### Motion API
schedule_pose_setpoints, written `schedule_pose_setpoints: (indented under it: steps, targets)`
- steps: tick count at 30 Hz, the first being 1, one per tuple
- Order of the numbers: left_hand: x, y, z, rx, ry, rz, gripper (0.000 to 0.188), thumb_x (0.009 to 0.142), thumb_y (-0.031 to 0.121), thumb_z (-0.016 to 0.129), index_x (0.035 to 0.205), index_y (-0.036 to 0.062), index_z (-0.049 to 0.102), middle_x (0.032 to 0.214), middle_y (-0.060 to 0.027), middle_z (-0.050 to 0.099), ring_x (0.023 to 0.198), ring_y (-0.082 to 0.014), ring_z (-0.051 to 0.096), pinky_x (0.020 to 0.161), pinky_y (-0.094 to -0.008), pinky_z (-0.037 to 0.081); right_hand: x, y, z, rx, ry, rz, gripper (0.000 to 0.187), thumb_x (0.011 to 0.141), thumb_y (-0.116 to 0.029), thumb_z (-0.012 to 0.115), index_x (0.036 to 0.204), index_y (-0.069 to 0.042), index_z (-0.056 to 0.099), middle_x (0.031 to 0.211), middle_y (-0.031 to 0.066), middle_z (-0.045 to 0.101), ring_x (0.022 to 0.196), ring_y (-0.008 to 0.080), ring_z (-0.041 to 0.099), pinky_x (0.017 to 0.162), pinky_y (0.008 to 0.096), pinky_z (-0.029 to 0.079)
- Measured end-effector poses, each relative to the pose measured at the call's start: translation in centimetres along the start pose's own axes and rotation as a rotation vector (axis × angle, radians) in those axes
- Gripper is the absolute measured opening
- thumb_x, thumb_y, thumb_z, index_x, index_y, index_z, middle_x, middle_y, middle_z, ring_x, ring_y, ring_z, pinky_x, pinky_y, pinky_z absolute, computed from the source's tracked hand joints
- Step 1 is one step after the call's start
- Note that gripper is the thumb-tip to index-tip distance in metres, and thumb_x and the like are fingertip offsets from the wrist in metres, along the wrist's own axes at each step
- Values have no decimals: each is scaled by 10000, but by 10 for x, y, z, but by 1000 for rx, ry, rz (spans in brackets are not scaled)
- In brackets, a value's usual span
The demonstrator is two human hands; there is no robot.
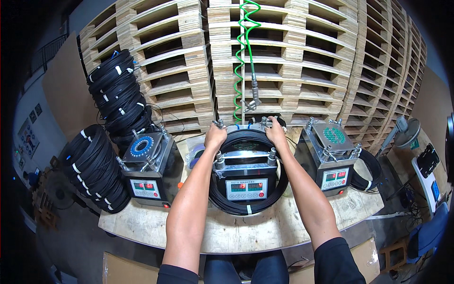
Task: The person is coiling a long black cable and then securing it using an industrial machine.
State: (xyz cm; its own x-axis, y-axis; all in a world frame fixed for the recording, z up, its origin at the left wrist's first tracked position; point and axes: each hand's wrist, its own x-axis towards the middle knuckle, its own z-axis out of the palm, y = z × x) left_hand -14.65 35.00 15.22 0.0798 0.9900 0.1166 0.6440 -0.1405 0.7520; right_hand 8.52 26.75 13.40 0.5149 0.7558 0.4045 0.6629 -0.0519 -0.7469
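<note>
At the middle tabletop machine (247,188), both my arms reach to its far corners. My left hand (216,137) is closed at the metal knob (220,123) on the far left corner. On the far right corner, my right hand (276,132) has its fingers closed at another metal knob (264,121). A large coil of black cable (249,208) rings this machine, its lower part in front of the lit red display panel and its upper part between my hands. White tape binds the coil at the bottom. My fingertips are partly hidden behind the knobs and my hands.
Similar machines stand left (148,165) and right (331,158) on the wooden table (227,232). Stacked black cable coils (97,175) rise at the left; one coil (368,170) leans at the right. A green spiral air hose (252,42) with an air gun (254,97) hangs before wooden pallets (283,66).
</note>
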Motion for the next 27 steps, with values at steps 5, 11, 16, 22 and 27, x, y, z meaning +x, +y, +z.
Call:
schedule_pose_setpoints:
  steps: [5,11,16,22,27]
  targets:
    - [4,-8,-2,-26,40,55,546,914,391,605,1303,16,528,1225,-275,638,1174,-430,599,984,-498,469,-9,-17,-4,12,-22,104,552,817,-100,687,1345,-67,530,1226,257,640,1146,408,618,986,438,480]
    - [17,-17,6,-46,-44,75,524,908,402,598,1284,38,561,1228,-262,643,1193,-421,592,996,-493,460,-13,-21,-8,-110,-32,140,496,864,-170,625,1348,-123,530,1177,271,653,1139,442,610,971,475,487]
    - [23,-17,7,-37,-105,58,536,871,369,588,1306,56,559,1263,-260,629,1217,-408,582,1027,-480,443,-1,-11,-4,-78,-42,116,497,824,-134,666,1307,-55,581,1163,278,663,1134,415,627,997,436,477]
    - [9,-9,2,-12,-30,3,577,848,322,570,1355,55,511,1274,-277,615,1218,-412,583,1031,-480,445,-5,-10,-2,24,-49,37,485,817,-75,641,1297,-48,578,1220,258,646,1165,400,614,1019,421,460]
    - [6,-5,-1,2,-20,39,567,863,301,552,1363,40,496,1257,-300,615,1205,-427,586,1019,-492,452,-5,-11,-5,10,-30,54,481,818,-90,657,1289,-49,571,1207,249,653,1157,403,616,1015,428,462]
